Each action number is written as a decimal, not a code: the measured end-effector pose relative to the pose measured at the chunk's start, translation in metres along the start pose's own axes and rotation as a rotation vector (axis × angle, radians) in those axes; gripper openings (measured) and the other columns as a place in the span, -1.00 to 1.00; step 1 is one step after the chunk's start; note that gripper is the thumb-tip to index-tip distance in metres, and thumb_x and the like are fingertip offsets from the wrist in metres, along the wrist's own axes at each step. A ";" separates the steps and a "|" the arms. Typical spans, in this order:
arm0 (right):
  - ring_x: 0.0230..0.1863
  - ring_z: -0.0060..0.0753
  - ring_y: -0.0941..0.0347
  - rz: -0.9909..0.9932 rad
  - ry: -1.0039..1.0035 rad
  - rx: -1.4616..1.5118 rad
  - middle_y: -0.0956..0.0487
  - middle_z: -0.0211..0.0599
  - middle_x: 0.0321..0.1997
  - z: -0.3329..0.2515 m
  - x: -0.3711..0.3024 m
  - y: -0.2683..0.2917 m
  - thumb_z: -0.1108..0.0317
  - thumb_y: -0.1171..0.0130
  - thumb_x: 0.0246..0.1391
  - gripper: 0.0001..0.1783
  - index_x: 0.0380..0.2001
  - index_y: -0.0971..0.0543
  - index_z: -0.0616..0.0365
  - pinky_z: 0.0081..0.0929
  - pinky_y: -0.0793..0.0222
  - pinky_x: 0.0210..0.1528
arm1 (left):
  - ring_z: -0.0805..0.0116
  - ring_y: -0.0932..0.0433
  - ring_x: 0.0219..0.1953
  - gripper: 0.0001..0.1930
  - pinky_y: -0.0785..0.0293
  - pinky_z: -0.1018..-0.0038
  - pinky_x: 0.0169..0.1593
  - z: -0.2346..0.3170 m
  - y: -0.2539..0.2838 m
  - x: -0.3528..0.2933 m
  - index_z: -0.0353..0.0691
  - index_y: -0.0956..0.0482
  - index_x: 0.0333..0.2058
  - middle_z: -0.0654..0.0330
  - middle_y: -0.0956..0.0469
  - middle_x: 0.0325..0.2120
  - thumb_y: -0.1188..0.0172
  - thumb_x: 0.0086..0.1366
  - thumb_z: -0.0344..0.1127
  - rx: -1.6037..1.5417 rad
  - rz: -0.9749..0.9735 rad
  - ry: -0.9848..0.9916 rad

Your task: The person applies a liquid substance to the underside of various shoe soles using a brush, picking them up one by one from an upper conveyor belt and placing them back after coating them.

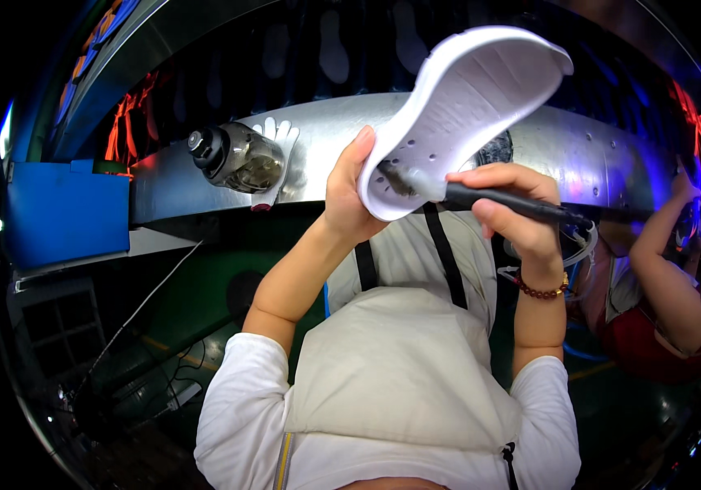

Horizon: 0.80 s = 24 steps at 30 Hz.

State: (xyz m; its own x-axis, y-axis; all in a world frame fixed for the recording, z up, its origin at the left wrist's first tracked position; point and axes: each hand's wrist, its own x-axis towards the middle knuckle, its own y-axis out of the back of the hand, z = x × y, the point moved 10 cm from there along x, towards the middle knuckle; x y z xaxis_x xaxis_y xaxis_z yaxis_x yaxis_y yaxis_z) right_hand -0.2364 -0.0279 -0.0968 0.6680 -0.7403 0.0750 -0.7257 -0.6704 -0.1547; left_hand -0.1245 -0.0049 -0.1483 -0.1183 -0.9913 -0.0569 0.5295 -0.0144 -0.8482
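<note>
A white foam clog [481, 90] is tilted up in front of me, with its holed end low and its other end at the upper right. My left hand [349, 188] is closed on the clog's left side near the holes. In my right hand [522, 204] is a brush with a black handle [489, 198], gripped between thumb and fingers. The pale, blurred brush head [424, 185] lies against the holed end, beside a dark patch [398, 178]. Whether it touches that patch I cannot tell. A beaded bracelet [542, 292] circles my right wrist.
A metal bench [326, 114] curves across ahead. On it, at left, a dark clear bottle [244, 159] lies beside a white glove [281, 139]. A blue box [69, 212] stands far left. Dark racks with shoe-sole shapes [334, 49] run behind. Another person's arm [661, 237] is at right.
</note>
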 end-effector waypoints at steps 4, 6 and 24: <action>-0.31 -0.36 -0.53 -0.332 0.287 -0.405 -0.58 -0.19 -0.33 -0.025 -0.001 -0.039 0.50 -0.22 -0.20 -0.77 -0.36 -0.56 0.25 -0.56 -0.42 -0.25 | 0.22 -0.46 -0.13 -0.45 -0.37 0.39 -0.05 -0.002 0.000 -0.004 -0.38 -0.31 -0.02 0.01 -0.45 -0.17 0.31 0.25 -0.01 0.210 -0.066 0.116; -0.30 -0.32 -0.53 -0.446 0.325 -0.417 -0.58 -0.15 -0.32 -0.031 -0.004 -0.039 0.48 -0.23 -0.20 -0.76 -0.35 -0.56 0.27 -0.53 -0.42 -0.24 | 0.24 -0.48 -0.17 -0.47 -0.38 0.42 -0.08 -0.004 0.000 -0.007 -0.40 -0.34 -0.05 0.00 -0.47 -0.19 0.27 0.24 -0.04 0.337 0.003 0.175; -0.24 -0.22 -0.51 -0.615 0.233 -0.530 -0.56 -0.18 -0.28 -0.013 -0.012 -0.042 0.48 -0.18 -0.17 -0.77 -0.33 -0.54 0.23 -0.45 -0.41 -0.17 | 0.39 -0.52 -0.40 -0.44 -0.47 0.56 -0.53 -0.014 0.010 -0.021 -0.36 -0.33 -0.02 0.05 -0.51 -0.33 0.24 0.25 0.04 0.719 -0.022 0.525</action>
State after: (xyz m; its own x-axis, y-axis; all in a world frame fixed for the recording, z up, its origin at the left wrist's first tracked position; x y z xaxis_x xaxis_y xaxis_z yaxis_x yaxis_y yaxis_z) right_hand -0.2159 0.0085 -0.0780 0.9606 -0.1884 0.2046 -0.2641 -0.8484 0.4587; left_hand -0.1280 0.0176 -0.1632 -0.4109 -0.8046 -0.4287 0.9008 -0.2860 -0.3267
